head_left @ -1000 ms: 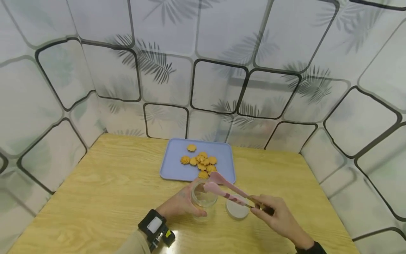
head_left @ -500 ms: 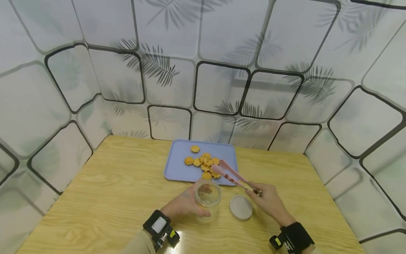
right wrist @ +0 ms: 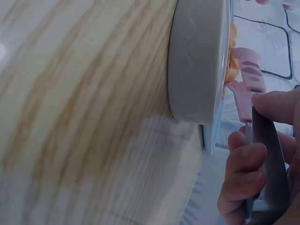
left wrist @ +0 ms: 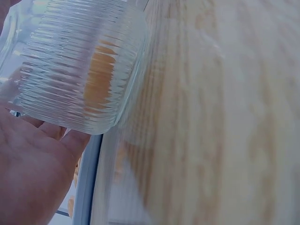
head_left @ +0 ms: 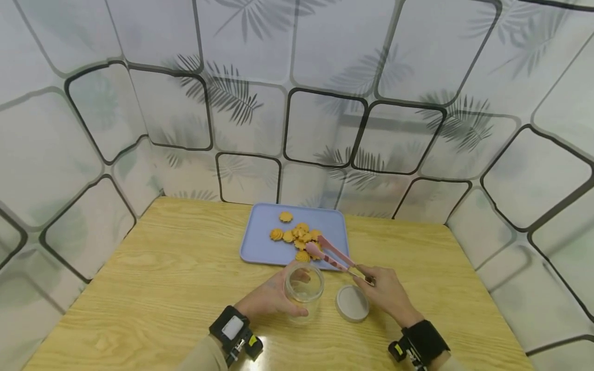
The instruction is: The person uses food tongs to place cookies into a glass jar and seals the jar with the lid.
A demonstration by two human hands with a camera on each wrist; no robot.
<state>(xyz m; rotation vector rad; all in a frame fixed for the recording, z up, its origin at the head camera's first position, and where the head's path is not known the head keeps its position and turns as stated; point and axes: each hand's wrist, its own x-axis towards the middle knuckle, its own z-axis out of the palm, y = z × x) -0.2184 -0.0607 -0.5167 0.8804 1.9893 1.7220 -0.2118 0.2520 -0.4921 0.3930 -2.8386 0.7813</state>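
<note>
My left hand (head_left: 271,294) grips a clear glass jar (head_left: 307,298) with an uncovered mouth, in front of the tray. In the left wrist view the ribbed jar (left wrist: 61,70) shows an orange patch through its wall; whether that lies inside, I cannot tell. My right hand (head_left: 384,289) holds metal tongs with pink tips (head_left: 335,249). Their tips reach over the tray at the right side of a pile of golden swirl cookies (head_left: 300,236), spread apart. In the right wrist view, fingers and thumb close round the handle of the tongs (right wrist: 269,164).
The pale blue tray (head_left: 260,252) lies at the back of the wooden table (head_left: 185,268), against a patterned curtain (head_left: 246,178). A round whitish lid (head_left: 352,304) lies between the jar and my right hand. One cookie (head_left: 285,216) sits apart at the tray's rear.
The tongs have moved from above the jar's mouth to the cookies on the tray, my right hand going forward with them. My left hand has kept its hold on the jar.
</note>
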